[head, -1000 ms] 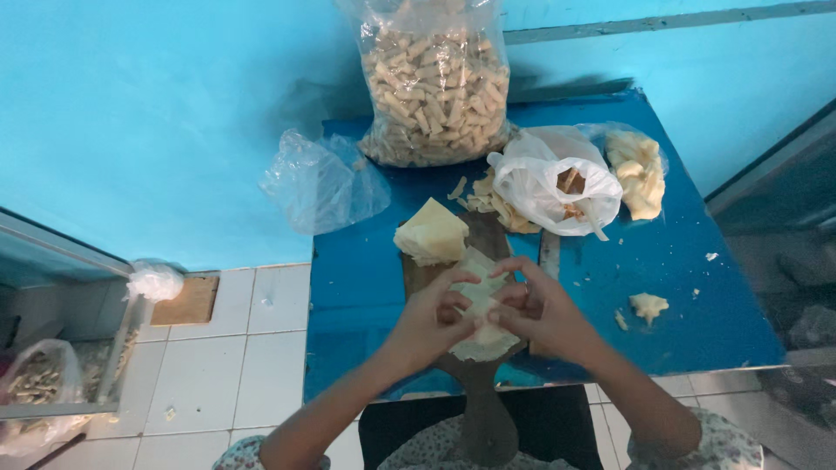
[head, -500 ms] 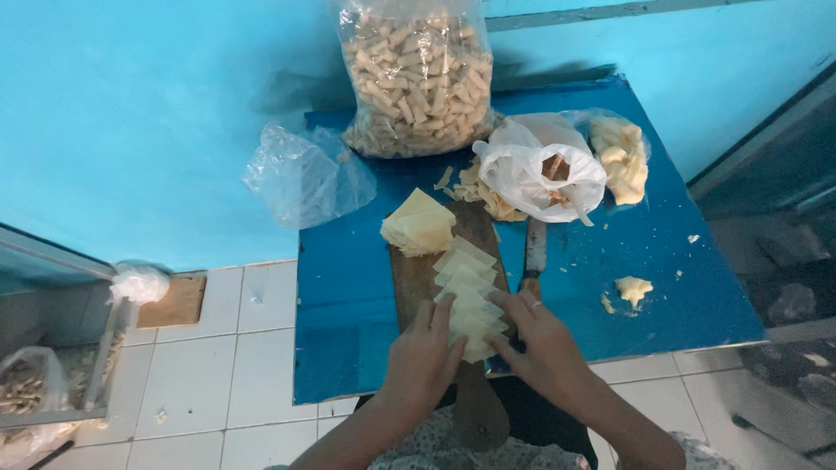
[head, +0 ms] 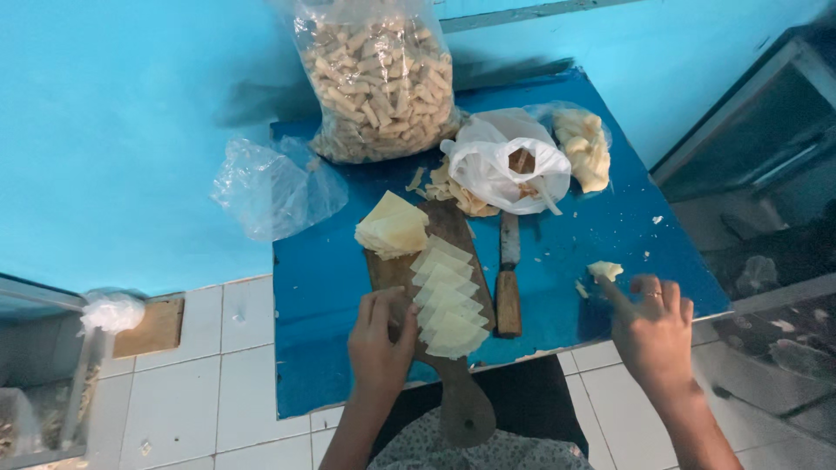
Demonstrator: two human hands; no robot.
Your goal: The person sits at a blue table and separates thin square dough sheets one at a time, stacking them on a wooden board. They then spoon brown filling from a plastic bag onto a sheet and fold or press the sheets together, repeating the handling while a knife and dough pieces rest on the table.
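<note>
A row of overlapping pale yellow triangular wrappers [head: 448, 296] lies fanned out on a brown wooden cutting board [head: 453, 392] on a blue table [head: 557, 252]. My left hand [head: 381, 344] rests on the board's left edge, fingers touching the lower wrappers. Out to the right, my right hand [head: 653, 331] hovers open over the table, index finger stretched toward a small lump of pale dough [head: 605, 271]. A stack of more wrappers [head: 392, 226] sits at the board's far end.
A knife with a wooden handle [head: 509, 278] lies right of the board. A white plastic bag [head: 505, 165], a bag of yellowish filling [head: 585, 144], a large clear bag of rolled snacks [head: 379, 78] and an empty clear bag [head: 274, 187] stand farther back. White tiles lie below.
Both hands were together on the wrappers, spreading them into a row. Now my right hand has moved away to the right toward the dough lump; the left stays by the board.
</note>
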